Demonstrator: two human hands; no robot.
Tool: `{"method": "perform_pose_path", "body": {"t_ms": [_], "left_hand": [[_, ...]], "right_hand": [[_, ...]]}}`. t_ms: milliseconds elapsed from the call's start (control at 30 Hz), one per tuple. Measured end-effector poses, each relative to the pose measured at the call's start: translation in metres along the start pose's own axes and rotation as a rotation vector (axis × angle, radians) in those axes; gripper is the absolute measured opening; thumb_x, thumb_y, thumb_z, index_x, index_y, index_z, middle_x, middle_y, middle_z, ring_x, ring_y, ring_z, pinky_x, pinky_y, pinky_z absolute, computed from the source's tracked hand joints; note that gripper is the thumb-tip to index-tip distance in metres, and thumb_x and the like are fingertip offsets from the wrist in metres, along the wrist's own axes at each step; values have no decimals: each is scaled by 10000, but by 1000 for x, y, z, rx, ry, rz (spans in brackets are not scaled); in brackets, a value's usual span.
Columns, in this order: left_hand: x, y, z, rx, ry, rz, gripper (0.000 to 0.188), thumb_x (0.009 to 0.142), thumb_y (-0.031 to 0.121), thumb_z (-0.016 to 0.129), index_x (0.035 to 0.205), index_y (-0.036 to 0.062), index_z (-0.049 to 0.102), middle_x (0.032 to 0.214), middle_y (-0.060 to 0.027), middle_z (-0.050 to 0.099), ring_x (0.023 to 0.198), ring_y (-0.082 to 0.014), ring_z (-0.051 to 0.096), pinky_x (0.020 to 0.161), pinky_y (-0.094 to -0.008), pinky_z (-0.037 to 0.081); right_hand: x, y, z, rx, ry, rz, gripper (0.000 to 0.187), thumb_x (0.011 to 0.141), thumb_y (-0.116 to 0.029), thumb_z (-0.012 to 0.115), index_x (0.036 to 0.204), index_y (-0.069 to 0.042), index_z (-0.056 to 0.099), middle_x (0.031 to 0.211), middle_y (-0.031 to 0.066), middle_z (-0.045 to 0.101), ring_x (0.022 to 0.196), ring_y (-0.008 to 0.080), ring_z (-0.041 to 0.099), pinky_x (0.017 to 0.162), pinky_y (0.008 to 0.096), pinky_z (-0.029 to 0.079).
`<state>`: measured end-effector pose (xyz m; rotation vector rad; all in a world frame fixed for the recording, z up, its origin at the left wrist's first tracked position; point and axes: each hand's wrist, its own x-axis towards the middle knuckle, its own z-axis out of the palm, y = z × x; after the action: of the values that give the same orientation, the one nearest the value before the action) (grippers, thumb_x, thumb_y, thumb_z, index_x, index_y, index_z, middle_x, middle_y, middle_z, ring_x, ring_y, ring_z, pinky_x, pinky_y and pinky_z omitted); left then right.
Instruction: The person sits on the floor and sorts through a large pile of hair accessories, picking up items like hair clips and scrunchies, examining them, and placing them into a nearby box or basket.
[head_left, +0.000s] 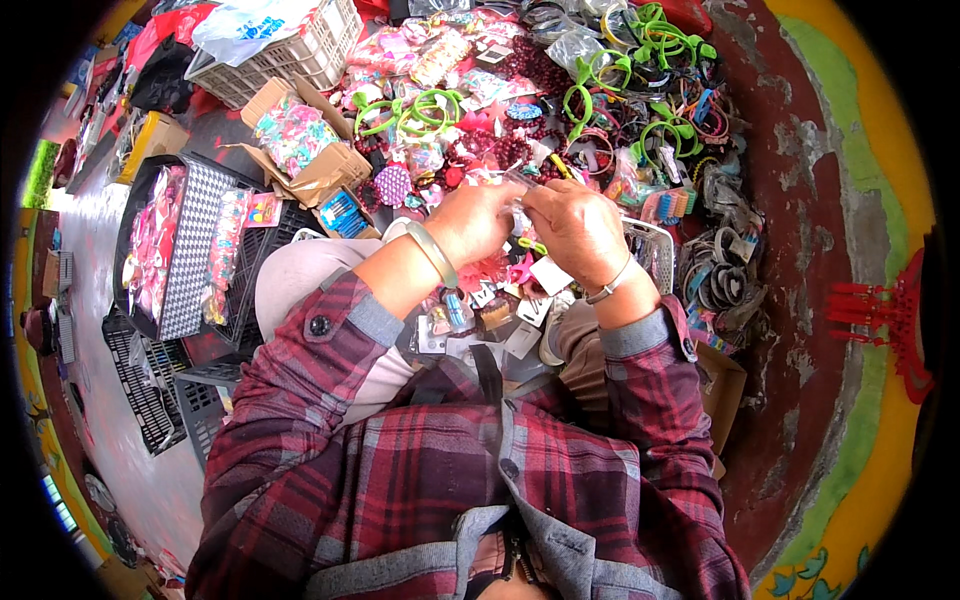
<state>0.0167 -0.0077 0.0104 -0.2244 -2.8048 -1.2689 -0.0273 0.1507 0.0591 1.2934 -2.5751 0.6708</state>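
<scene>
In front of my chest, my left hand and my right hand meet with pinched fingers. Between their fingertips is a small piece of clear plastic, which looks like a little bag; what it contains, if anything, I cannot make out. Below the hands lie a pink star-shaped piece, a white card and several small hair accessories on cards. A purple dotted round piece rests to the left of my left hand. Just beyond the hands spreads a heap of dark red beads.
Green headbands lie on the far pile, with more at its right. A white plastic basket stands beside my right wrist. To the left are an open cardboard box, a houndstooth bin and a large grey crate. A worn red wall borders the right.
</scene>
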Motion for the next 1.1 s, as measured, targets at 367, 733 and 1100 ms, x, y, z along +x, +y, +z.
{"method": "perform_pose_path", "body": {"t_ms": [367,733,1100], "left_hand": [[13,-11,-18,-1035,26,-650,242,852,94,447,1046,-37,511,711,-161,610,538,-196,604,434,-248,480],[20,-29,-31,-1487,245,-678,227,882,83,441,1056,-45,512,832,-153,609,619,-164,592,508,-194,492],[14,-10,-37,-1419,147,-527,242,891,97,432,1098,-15,490,848,-144,609,751,-184,619,607,-220,513]], "right_hand": [[9,8,-17,127,485,216,117,750,-20,549,848,-68,591,751,97,564,720,292,554,639,348,465],[3,10,16,999,-74,535,709,671,-222,759,1231,-1,383,1150,164,505,1033,218,513,866,333,427],[11,-2,10,1642,-172,718,404,715,-45,694,1062,-10,491,925,38,596,817,116,576,746,238,460]]}}
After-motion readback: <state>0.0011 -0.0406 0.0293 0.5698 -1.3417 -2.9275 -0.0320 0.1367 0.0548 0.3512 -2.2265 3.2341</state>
